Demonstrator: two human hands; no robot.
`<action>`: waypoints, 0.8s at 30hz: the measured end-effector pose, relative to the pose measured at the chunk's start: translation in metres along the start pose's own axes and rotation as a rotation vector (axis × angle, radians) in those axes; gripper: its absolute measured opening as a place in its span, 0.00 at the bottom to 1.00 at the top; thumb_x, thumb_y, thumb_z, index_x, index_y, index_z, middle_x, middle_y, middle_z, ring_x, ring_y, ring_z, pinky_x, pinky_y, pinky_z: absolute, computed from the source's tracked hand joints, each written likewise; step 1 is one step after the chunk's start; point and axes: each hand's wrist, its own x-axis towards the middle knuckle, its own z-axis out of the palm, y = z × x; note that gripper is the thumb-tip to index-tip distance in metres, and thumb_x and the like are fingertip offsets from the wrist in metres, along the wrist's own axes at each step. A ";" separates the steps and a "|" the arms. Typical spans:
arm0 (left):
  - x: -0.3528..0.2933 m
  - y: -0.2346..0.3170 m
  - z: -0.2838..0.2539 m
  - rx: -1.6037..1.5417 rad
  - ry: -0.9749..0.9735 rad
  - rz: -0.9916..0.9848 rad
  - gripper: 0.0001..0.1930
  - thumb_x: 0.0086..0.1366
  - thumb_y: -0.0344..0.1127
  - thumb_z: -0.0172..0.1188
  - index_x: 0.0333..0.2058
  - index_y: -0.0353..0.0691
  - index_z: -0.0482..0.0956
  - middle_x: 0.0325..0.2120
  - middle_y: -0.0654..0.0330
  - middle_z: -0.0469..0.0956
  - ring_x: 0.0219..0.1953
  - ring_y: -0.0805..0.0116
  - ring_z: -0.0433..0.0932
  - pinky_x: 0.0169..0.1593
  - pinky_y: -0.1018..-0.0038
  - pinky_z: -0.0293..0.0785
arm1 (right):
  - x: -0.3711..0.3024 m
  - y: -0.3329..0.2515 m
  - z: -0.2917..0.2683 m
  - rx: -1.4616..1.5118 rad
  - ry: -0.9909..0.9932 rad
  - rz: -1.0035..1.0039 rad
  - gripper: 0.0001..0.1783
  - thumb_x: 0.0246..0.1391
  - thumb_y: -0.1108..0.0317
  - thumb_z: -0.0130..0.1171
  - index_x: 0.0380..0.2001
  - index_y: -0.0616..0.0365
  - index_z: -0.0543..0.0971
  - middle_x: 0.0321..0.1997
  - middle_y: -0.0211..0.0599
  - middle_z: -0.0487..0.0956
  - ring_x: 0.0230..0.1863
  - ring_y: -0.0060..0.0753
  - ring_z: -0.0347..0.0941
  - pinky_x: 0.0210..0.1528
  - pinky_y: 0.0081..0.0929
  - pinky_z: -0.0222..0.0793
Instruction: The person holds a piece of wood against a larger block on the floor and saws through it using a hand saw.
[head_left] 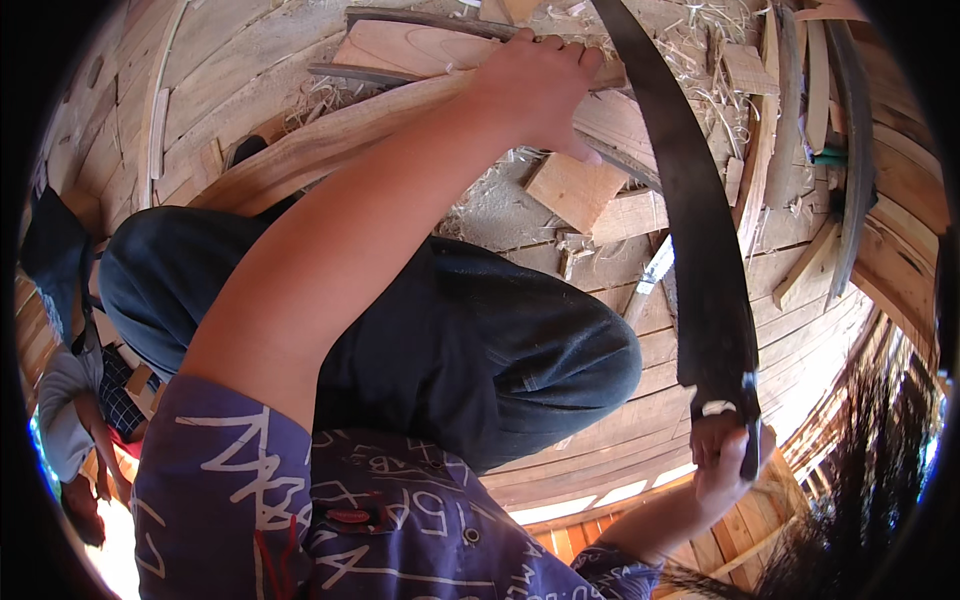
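Observation:
My right hand (722,462) is closed round the handle of a handsaw (700,210). Its long dark blade runs away from me and narrows toward the top edge; I cannot make out its teeth. Stretched out ahead, my left hand (540,85) grips a wooden board (612,118), fingers bent over its far side and thumb apart on the near side. The saw blade passes just right of this board; whether they touch is unclear. Beneath the left hand lies a small square wood block (575,188), with another offcut (630,215) beside it.
Wood shavings (700,35) and scraps litter the plank floor (220,95). A long curved timber (290,150) lies beyond my folded legs (540,350). Several planks (790,110) rest at the right. A pale-handled tool (655,270) lies by my knee. Another person (70,420) sits at far left.

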 end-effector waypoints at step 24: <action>0.000 0.000 0.001 0.022 0.041 0.006 0.45 0.38 0.65 0.69 0.48 0.36 0.69 0.42 0.55 0.77 0.49 0.61 0.74 0.54 0.65 0.64 | -0.015 0.002 -0.009 0.041 -0.003 0.076 0.31 0.57 0.46 0.56 0.14 0.61 0.66 0.07 0.27 0.60 0.09 0.17 0.54 0.11 0.19 0.44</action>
